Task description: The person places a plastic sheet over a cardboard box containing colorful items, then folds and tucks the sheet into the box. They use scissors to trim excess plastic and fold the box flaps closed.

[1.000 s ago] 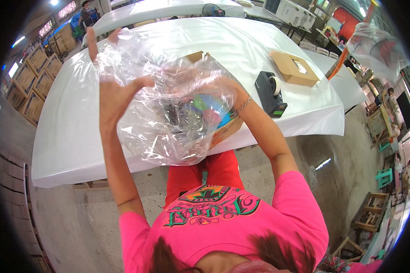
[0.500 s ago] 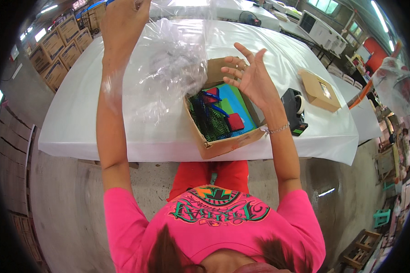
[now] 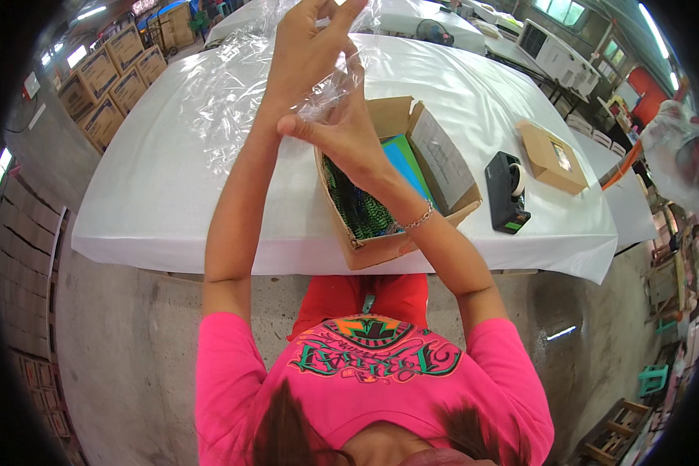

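Observation:
High over the far side of the table, my left hand (image 3: 309, 48) pinches a bunched sheet of clear plastic film (image 3: 229, 89), which trails left over the white cover. My right hand (image 3: 346, 128) is just below it, thumb stretched left and fingers extended upward. Some film rests against its fingers. Under my right wrist stands an open cardboard box (image 3: 452, 172) with raised flaps. Inside it are dark green netted material (image 3: 342, 198) and a flat blue-and-green piece (image 3: 406, 163). The rest of the contents is hidden by my right hand and forearm.
A white-covered table (image 3: 151, 206) spans the area before me. Right of the box stand a black tape dispenser (image 3: 507, 193) and a small brown carton (image 3: 553, 159). Stacked cartons (image 3: 101, 89) are at far left; a fan (image 3: 435, 31) is at the back.
My left hand has come right and lower, drawing the film along. My right hand has moved left and up to the film, now covering part of the box.

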Motion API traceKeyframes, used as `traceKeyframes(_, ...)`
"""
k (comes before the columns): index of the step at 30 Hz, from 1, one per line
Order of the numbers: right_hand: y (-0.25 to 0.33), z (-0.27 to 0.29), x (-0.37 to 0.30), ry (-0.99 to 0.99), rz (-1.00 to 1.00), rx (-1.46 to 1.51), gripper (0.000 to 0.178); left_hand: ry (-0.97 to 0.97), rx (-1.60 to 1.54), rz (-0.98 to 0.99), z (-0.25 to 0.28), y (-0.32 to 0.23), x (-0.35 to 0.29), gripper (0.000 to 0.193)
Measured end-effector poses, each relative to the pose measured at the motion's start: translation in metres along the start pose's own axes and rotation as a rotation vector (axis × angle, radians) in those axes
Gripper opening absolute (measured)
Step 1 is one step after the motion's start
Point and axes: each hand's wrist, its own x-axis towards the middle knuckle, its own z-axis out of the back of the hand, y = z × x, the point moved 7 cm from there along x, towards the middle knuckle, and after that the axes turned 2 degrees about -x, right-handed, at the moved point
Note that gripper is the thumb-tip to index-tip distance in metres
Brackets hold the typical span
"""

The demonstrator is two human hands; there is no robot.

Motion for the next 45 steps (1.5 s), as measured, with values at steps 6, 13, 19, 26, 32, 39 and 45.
traceKeyframes(6,-0.013,0.111,-0.014,-0.331,-0.154,-0.131,0.046,0.08,-0.056,0.31,0.069,0.039,0.018,0.046)
traceKeyframes(13,0.021,0.271,-0.015,-0.463,-0.383,-0.178,0.029,-0.031,0.393,0.309,0.197,0.1,0.031,0.037)
traceKeyframes(19,0.029,0.27,-0.012,-0.309,-0.531,-0.187,0.042,-0.003,0.462,0.346,0.2,0.108,0.03,0.037)
traceKeyframes(26,0.021,0.295,-0.035,-0.244,-0.607,-0.067,0.045,0.076,0.222,0.107,0.177,0.089,0.044,0.037)
traceKeyframes(32,0.021,0.293,-0.027,-0.226,-0.544,-0.211,0.039,-0.006,0.261,0.203,0.213,0.114,0.075,0.033)
traceKeyframes(39,0.037,0.277,-0.029,-0.261,-0.426,-0.352,0.031,-0.08,0.263,0.211,0.23,0.121,0.092,0.033)
traceKeyframes(45,0.023,0.247,-0.02,-0.354,-0.344,-0.308,0.032,-0.273,0.358,0.264,0.273,0.142,0.085,0.04)
